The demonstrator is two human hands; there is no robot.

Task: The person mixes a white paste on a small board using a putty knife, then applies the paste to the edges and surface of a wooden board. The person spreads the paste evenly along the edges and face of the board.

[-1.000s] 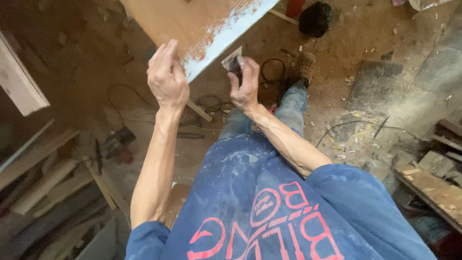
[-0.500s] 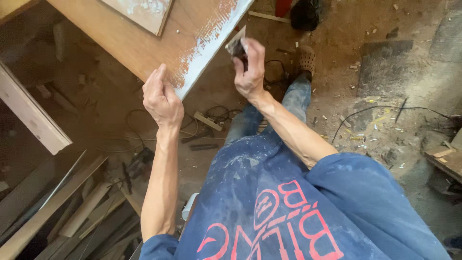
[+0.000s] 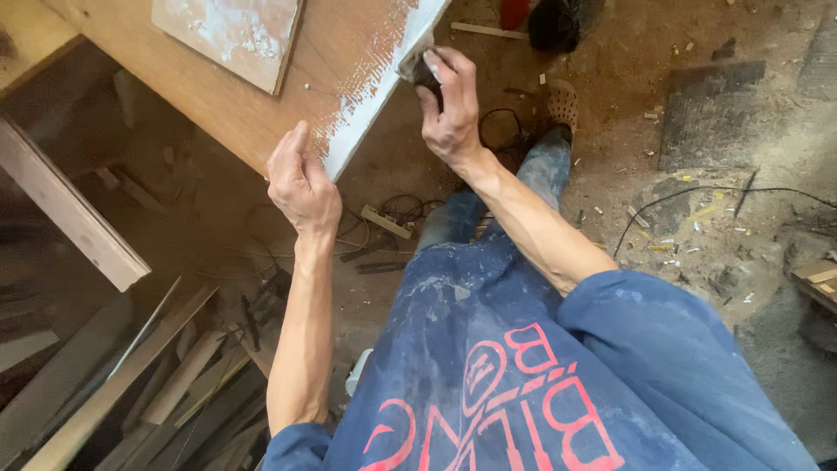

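Working filler along the white-coated edge of a wooden board [image 3: 261, 105]. Right hand [image 3: 452, 113] is clenched around a small dark scraper [image 3: 425, 70], blade end pressed against that edge just above the knuckles. Left hand [image 3: 301, 183] grips the board's near corner, fingers wrapped over the white strip, thumb on top, steadying it. A smaller panel [image 3: 231, 35] smeared white lies on the board face, up and away from the left hand.

Judgement: mid-pass on edge coating; the stretch between the two hands looks covered but streaky. Next move likely calls for a steady drag of the blade toward the left hand, even pressure, blade flat to the edge. Floor below: offcuts [image 3: 131, 384], cable [image 3: 697, 196], sawdust.
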